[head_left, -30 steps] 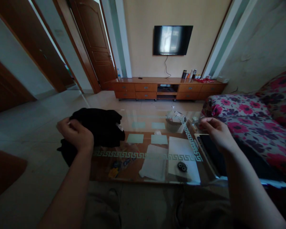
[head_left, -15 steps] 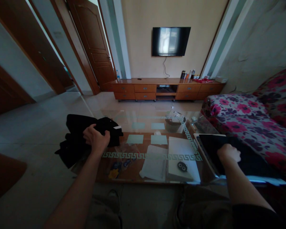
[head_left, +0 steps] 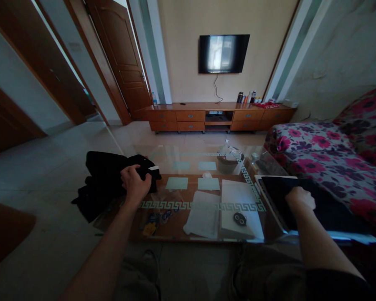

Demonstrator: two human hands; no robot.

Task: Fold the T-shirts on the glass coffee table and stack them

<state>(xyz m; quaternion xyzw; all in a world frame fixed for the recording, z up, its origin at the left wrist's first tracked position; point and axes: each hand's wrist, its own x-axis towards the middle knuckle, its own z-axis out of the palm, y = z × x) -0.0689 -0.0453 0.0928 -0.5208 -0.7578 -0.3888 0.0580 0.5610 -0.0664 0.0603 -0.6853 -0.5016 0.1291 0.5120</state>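
At the left end of the glass-topped coffee table (head_left: 172, 219) lies a crumpled pile of black clothing (head_left: 103, 167), with a small white tag (head_left: 153, 168) on its right part. Over this pile is my left hand (head_left: 136, 184), its fingers bent and the thumb apart from them, with black cloth showing in the gap. My right hand (head_left: 301, 200) is closed in a fist against a flat, dark folded cloth (head_left: 329, 209) at the table's right end. Whether the fist holds any of that cloth is hidden. Pale sheets stick out under the cloth's edges.
White papers (head_left: 203, 213) and a black round-eyed item (head_left: 240, 218) show at the table's middle. A bin (head_left: 228, 165) shows beyond, through the glass. A floral sofa (head_left: 326, 154) stands right; a low wooden cabinet (head_left: 191, 119) is under the television (head_left: 224, 54).
My left hand has moved to the right over the black clothing, nearer the white tag, while the pile stayed almost in place. My right hand looks unmoved.
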